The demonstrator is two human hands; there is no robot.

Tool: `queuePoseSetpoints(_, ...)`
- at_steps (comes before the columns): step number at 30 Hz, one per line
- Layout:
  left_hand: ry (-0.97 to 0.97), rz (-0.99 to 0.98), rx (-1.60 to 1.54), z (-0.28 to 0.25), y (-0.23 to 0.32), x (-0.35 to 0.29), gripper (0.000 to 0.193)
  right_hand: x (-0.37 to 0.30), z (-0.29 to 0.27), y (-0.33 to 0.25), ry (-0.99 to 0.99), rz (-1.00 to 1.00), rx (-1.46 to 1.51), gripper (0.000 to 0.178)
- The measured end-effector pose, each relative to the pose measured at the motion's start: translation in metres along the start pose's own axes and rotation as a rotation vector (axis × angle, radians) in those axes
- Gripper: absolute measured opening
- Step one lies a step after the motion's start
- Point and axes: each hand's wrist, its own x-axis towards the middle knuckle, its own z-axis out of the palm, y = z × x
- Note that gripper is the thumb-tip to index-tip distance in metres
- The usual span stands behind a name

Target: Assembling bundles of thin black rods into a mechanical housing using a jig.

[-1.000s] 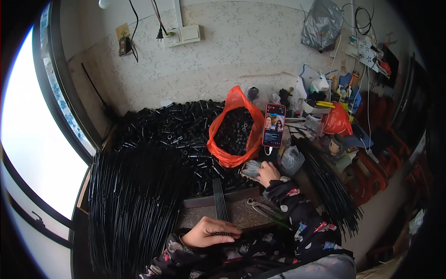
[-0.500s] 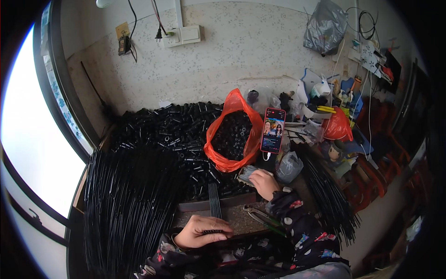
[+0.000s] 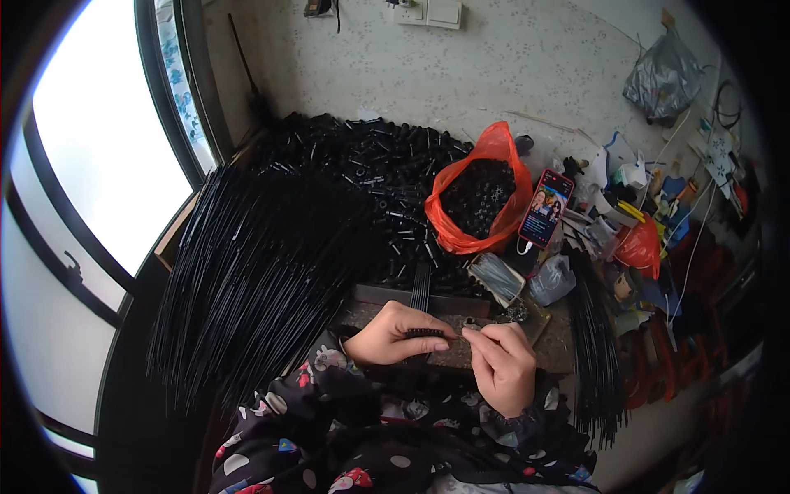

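My left hand [image 3: 395,333] is closed around a bundle of thin black rods [image 3: 421,290], which run away from me toward the pile. Their near ends form a dark row across my fingers. Just to the right, my right hand [image 3: 504,362] makes a pinch close to those rod ends; whatever its fingertips hold is too small to make out. Partly behind it shows a bit of metal, seemingly the jaws of the pliers [image 3: 471,322]. Beyond my right hand lies an open box of thin grey metal pins [image 3: 498,278].
Long black rods [image 3: 255,272] are heaped at left, with more [image 3: 594,354] at right. Short black tubes [image 3: 378,165] pile up behind. A red plastic bag [image 3: 444,226] holds small black parts. Nearby are a lit phone [image 3: 545,210], a clear bag [image 3: 553,280] and clutter by the wall.
My right hand has left the pin box and come to the rod ends beside my left hand. The rods stay in my left hand. The whole view has shifted and turned.
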Motion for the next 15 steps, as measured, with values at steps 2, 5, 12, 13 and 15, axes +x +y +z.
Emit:
queuePoseSetpoints(2,-0.007,0.017,0.005,0.004,0.004,0.000,0.018,-0.002,-0.005,-0.007,-0.010,-0.013,-0.018,0.028)
queuePoseSetpoints(5,-0.011,0.020,0.014,0.006,0.007,0.000,0.019,-0.004,-0.006,-0.009,-0.011,-0.016,-0.012,0.029)
queuePoseSetpoints(12,-0.004,0.018,0.033,0.009,0.007,-0.004,0.020,0.000,-0.008,-0.015,-0.027,-0.109,-0.084,0.030)
queuePoseSetpoints(13,0.000,0.019,0.032,0.009,0.006,-0.004,0.020,0.000,-0.009,-0.013,-0.052,-0.108,-0.093,0.031)
queuePoseSetpoints(15,-0.012,0.035,0.045,0.010,0.004,-0.002,0.021,0.000,-0.011,-0.010,-0.080,-0.110,-0.101,0.032)
